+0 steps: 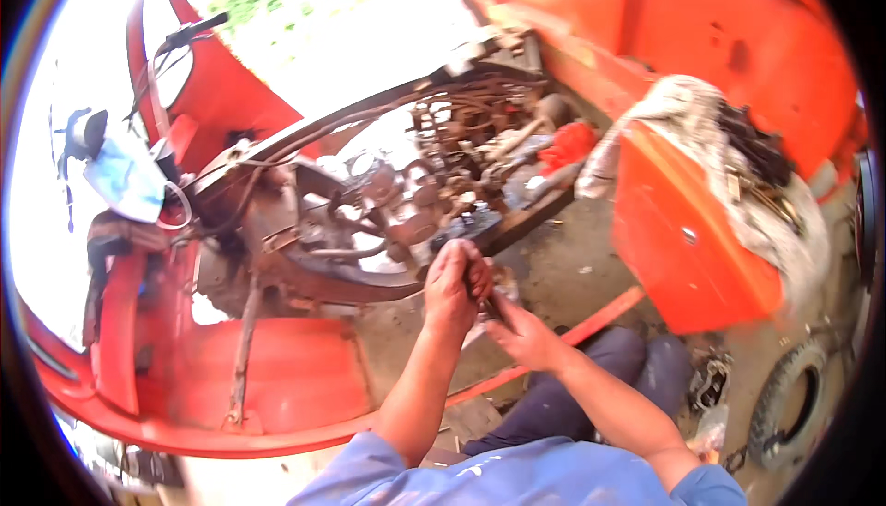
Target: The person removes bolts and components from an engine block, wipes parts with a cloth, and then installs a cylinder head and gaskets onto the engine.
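Observation:
My left hand [450,286] is closed, its fingers curled round something small and dark that I cannot make out. Just beside and below it, my right hand [526,335] is pinched at what looks like the other end of the same dark thing; blur hides its kind. Both hands meet in front of the side rail of a rusty vehicle frame [540,213]. Inside that frame, beyond my hands, lie greasy engine parts [406,215] and a jumble of loose rusty metal pieces [471,118].
A red panel [688,229] with a dirty cloth [688,100] and metal parts on it stands at the right. A tyre [789,404] lies low right. Red bodywork [277,367] with a thin metal prop [244,358] is at left, below a handlebar [196,30].

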A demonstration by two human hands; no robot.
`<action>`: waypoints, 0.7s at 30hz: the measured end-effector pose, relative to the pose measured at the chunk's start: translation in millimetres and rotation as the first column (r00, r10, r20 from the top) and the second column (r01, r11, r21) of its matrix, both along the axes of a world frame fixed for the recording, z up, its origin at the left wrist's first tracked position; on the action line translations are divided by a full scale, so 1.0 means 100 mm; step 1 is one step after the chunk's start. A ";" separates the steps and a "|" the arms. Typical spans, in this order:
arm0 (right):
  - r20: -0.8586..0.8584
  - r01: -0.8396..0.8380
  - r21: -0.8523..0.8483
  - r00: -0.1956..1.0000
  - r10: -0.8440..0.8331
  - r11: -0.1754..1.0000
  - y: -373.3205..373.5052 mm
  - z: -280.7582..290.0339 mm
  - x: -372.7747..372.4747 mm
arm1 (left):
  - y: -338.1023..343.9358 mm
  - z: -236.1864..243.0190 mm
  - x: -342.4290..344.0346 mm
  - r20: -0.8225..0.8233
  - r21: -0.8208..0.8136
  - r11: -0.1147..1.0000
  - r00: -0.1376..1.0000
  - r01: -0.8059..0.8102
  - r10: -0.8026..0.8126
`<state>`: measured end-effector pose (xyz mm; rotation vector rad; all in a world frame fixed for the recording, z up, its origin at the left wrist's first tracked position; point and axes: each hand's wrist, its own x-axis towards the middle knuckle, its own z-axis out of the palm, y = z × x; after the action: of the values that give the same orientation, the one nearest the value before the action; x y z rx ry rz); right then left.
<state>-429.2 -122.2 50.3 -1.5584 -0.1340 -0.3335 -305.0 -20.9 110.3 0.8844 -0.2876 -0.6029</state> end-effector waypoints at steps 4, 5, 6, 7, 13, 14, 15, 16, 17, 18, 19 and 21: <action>-0.003 0.271 -0.106 0.962 -0.272 0.957 0.05 0.66 -0.47 | -0.13 0.53 -0.68 0.038 -0.123 0.986 0.992 -0.114 0.119; 0.041 0.296 -0.195 0.955 -0.294 0.935 0.03 0.81 -0.59 | -0.13 0.66 -0.77 -0.004 -0.140 0.986 0.996 -0.094 0.095; 0.019 0.307 -0.278 0.949 -0.315 0.910 0.02 0.93 -0.69 | -0.12 0.77 -0.86 0.003 -0.164 0.984 0.997 -0.070 0.071; 0.073 0.334 -0.306 0.942 -0.327 0.892 -0.01 1.05 -0.82 | -0.08 0.87 -0.93 0.001 -0.217 0.976 1.000 0.017 -0.018; 0.030 0.316 -0.496 0.937 -0.347 0.809 0.09 1.59 -1.33 | 0.06 1.19 -1.18 -0.032 -0.405 0.912 0.996 0.063 -0.083; 0.049 0.331 -0.508 0.933 -0.357 0.796 0.09 1.68 -1.39 | 0.08 1.23 -1.18 -0.014 -0.427 0.902 0.997 0.063 -0.077; 0.051 0.288 -0.602 0.945 -0.324 0.745 0.04 1.77 -1.45 | 0.10 1.28 -1.15 -0.001 -0.459 0.886 0.997 0.065 -0.074; 0.125 0.327 -0.664 0.935 -0.332 0.672 -0.01 1.86 -1.51 | 0.12 1.31 -1.09 0.012 -0.489 0.870 0.997 0.069 -0.073; 0.190 0.378 -0.711 0.915 -0.355 0.593 -0.08 1.95 -1.58 | 0.16 1.34 -1.01 0.008 -0.532 0.846 0.999 0.034 -0.035; 0.273 0.437 -0.750 0.888 -0.369 0.497 -0.18 2.04 -1.66 | 0.21 1.36 -0.89 0.024 -0.580 0.815 1.000 0.009 0.006; 0.309 0.500 -0.752 0.843 -0.440 0.429 -0.30 2.13 -1.76 | 0.28 1.38 -0.73 0.051 -0.590 0.808 0.998 0.000 0.038; 0.428 0.627 -0.734 0.726 -0.539 0.262 -0.63 2.31 -1.93 | 0.40 1.29 -0.42 0.043 -0.575 0.815 0.992 -0.074 0.121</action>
<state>-622.1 -184.8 281.2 -2.5949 0.3005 -1.0801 -347.0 18.8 239.4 0.3314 -0.4634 -0.3493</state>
